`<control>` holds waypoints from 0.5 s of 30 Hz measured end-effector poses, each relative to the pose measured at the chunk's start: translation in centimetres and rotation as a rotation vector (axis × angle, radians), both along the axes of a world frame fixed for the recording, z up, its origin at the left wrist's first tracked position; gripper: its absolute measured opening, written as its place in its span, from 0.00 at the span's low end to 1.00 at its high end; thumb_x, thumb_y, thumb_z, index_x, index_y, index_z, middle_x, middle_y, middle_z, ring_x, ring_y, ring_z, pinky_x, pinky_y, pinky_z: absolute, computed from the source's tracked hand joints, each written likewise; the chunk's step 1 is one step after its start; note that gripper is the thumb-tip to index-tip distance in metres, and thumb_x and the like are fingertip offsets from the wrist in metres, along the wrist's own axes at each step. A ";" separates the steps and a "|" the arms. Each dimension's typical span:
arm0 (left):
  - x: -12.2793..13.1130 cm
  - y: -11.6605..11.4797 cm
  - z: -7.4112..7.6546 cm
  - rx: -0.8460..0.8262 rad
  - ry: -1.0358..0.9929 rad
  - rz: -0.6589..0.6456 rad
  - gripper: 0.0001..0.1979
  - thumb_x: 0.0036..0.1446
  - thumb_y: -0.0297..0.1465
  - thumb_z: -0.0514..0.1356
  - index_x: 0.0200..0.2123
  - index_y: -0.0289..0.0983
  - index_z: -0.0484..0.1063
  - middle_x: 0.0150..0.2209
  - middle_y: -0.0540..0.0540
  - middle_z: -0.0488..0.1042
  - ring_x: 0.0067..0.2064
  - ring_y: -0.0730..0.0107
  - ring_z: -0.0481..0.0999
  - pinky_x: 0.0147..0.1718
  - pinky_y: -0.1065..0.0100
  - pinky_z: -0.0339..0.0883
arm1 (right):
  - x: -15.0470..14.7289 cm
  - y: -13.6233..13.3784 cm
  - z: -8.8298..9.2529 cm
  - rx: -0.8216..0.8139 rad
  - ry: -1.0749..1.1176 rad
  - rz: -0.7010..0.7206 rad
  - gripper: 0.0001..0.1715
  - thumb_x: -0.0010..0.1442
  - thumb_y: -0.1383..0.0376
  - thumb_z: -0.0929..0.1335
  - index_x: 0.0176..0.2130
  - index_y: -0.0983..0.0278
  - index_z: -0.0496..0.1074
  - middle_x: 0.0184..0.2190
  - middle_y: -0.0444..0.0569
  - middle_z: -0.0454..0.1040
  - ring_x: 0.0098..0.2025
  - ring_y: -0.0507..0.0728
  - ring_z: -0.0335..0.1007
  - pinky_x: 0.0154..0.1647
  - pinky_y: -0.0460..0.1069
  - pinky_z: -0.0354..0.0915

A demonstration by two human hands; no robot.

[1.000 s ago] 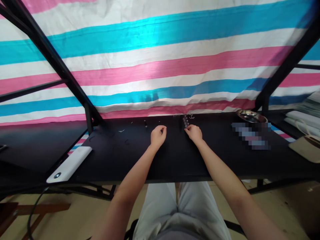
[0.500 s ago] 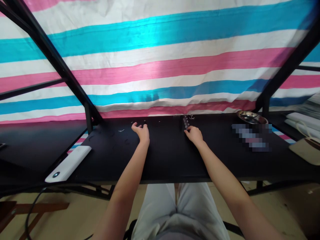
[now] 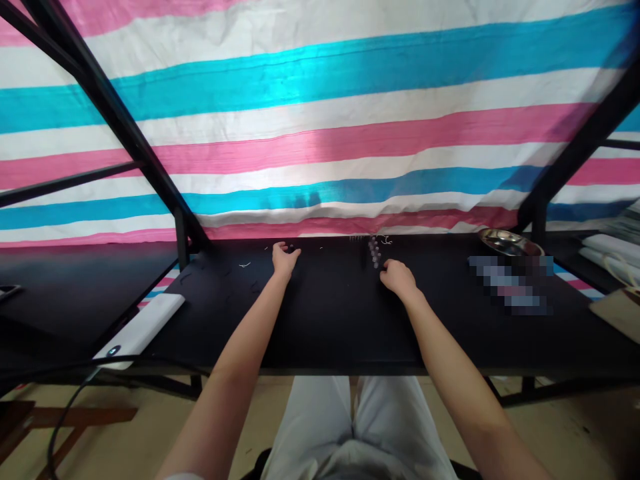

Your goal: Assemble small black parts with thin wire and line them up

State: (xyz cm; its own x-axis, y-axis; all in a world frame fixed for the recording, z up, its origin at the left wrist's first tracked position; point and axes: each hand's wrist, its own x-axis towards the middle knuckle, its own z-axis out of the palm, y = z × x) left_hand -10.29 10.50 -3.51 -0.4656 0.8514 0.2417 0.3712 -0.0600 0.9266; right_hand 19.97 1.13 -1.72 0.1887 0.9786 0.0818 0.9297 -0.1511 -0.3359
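Note:
My left hand (image 3: 284,261) is at the back of the black table, its thumb and fingers curled around a small dark piece (image 3: 291,248) too small to name. To its right, my right hand (image 3: 399,277) has its fingers pinched together just above the tabletop; whatever they hold is hidden. Close by its fingertips lies a narrow strip of grey, bead-like round pieces (image 3: 374,253). Behind the strip are a row of small thin pieces (image 3: 356,238) and some white thread-like scraps (image 3: 386,241). Another white scrap (image 3: 244,265) lies left of my left hand.
A white power bank (image 3: 143,327) with a cable rests at the table's left edge. Toward the right are a shiny metal dish (image 3: 511,243) and a blurred-out item (image 3: 510,287). Black frame bars (image 3: 120,127) slope up on both sides before a striped sheet (image 3: 340,140).
My left hand has turned and closed its fingers around the small dark piece. My right hand has drawn back slightly from the bead-like strip, toward me and to the right.

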 end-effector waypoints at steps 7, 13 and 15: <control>-0.7 -0.4 0.6 0.002 0.215 0.066 0.18 0.39 0.33 0.65 0.35 0.36 0.68 0.33 0.46 0.70 0.38 0.65 0.72 0.41 0.64 0.63 | 0.1 -0.1 0.1 0.039 0.017 -0.014 0.18 0.52 0.69 0.62 0.43 0.68 0.72 0.40 0.61 0.73 0.41 0.64 0.72 0.40 0.53 0.64; -1.1 -0.2 0.2 0.025 0.217 0.017 0.12 0.41 0.34 0.64 0.30 0.35 0.73 0.27 0.47 0.71 0.33 0.67 0.72 0.38 0.66 0.64 | 0.1 0.0 0.1 0.052 0.018 -0.017 0.18 0.52 0.69 0.62 0.43 0.67 0.72 0.42 0.60 0.73 0.42 0.64 0.71 0.41 0.53 0.63; -0.6 -0.4 0.3 0.022 0.065 -0.007 0.11 0.41 0.34 0.64 0.29 0.34 0.73 0.25 0.48 0.71 0.30 0.69 0.72 0.36 0.67 0.65 | 0.1 -0.1 0.2 0.049 0.026 -0.012 0.18 0.52 0.69 0.62 0.43 0.67 0.71 0.42 0.60 0.72 0.43 0.64 0.71 0.40 0.53 0.63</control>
